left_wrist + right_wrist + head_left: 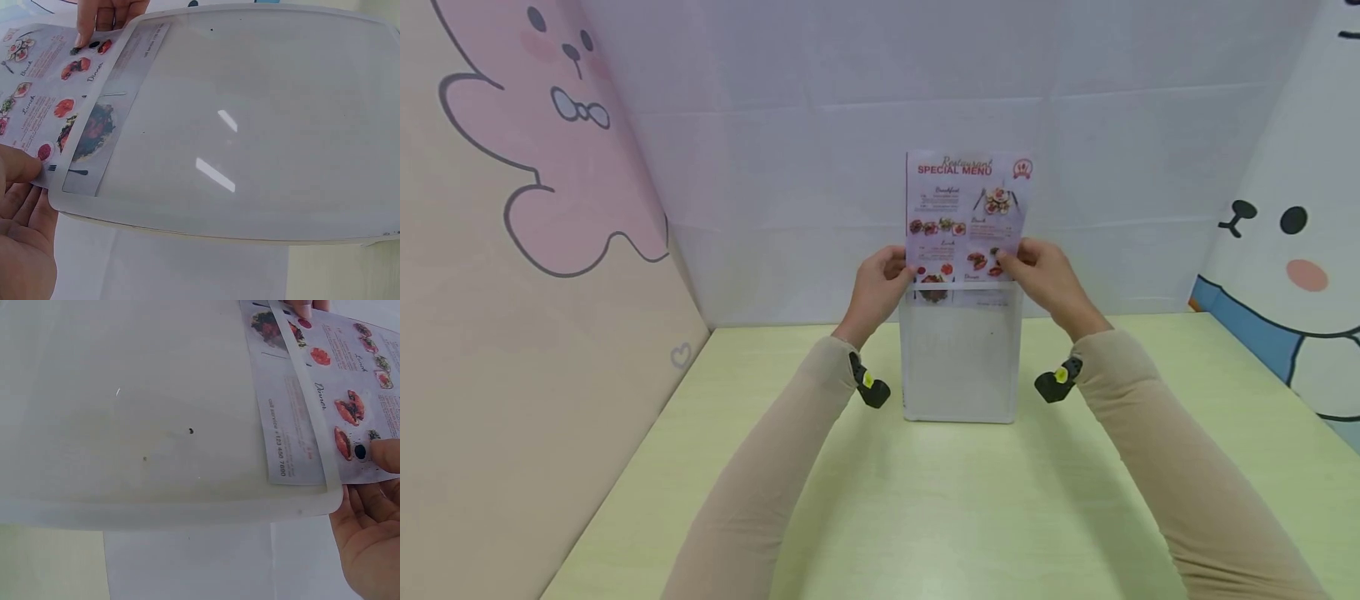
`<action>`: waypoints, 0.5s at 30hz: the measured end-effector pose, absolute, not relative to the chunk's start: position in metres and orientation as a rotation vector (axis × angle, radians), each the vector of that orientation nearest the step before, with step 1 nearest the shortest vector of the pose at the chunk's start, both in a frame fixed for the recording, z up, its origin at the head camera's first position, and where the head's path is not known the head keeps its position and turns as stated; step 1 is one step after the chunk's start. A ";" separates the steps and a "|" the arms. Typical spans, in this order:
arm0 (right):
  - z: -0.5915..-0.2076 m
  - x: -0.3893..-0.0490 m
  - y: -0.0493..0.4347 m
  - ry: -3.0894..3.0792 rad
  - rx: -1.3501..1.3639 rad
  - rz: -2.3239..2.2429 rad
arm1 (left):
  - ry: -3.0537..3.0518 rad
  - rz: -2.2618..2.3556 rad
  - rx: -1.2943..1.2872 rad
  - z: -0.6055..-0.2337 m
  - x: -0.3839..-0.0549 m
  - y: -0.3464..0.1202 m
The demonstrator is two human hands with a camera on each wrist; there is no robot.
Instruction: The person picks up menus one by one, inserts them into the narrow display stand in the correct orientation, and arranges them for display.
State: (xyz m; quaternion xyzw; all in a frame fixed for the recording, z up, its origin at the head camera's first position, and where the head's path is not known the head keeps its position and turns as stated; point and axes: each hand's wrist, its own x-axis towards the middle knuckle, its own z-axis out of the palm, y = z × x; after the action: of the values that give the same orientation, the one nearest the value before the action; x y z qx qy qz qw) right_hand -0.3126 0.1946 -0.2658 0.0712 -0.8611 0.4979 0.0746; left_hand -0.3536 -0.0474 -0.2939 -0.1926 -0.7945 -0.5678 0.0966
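A printed restaurant menu sheet (966, 208) stands upright, its lower end inside the top of a clear display stand (958, 358) with a white rim. Through the stand's front panel the bottom strip of the menu shows. My left hand (883, 287) pinches the menu's left edge, thumb in front, just above the stand's top rim. On the opposite edge my right hand (1048, 279) pinches the sheet, its thumb on the printed face. In the right wrist view the menu's lower corner (284, 469) lies behind the panel. The left wrist view shows a dish picture (97, 131) through it.
The stand rests on a pale yellow-green table (940, 508). Behind it hangs a white cloth backdrop (790, 183). Cartoon-printed panels flank the table, a pink figure (512, 150) on the left and a white one (1300, 208) on the right.
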 end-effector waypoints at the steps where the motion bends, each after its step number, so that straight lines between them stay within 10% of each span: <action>1: -0.267 -0.313 0.194 -2.571 0.211 1.502 | -2.349 -1.676 -0.574 -0.295 -0.353 -0.047; 15: -0.278 -0.313 0.191 -2.508 0.170 1.487 | -2.288 -1.633 -0.605 -0.300 -0.352 -0.043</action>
State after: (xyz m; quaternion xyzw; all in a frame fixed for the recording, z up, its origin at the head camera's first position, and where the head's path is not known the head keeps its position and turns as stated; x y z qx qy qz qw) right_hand -0.3135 0.1915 -0.2781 0.0577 -0.8535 0.5059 0.1105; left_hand -0.3523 -0.0435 -0.3002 -0.2086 -0.7888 -0.5628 0.1326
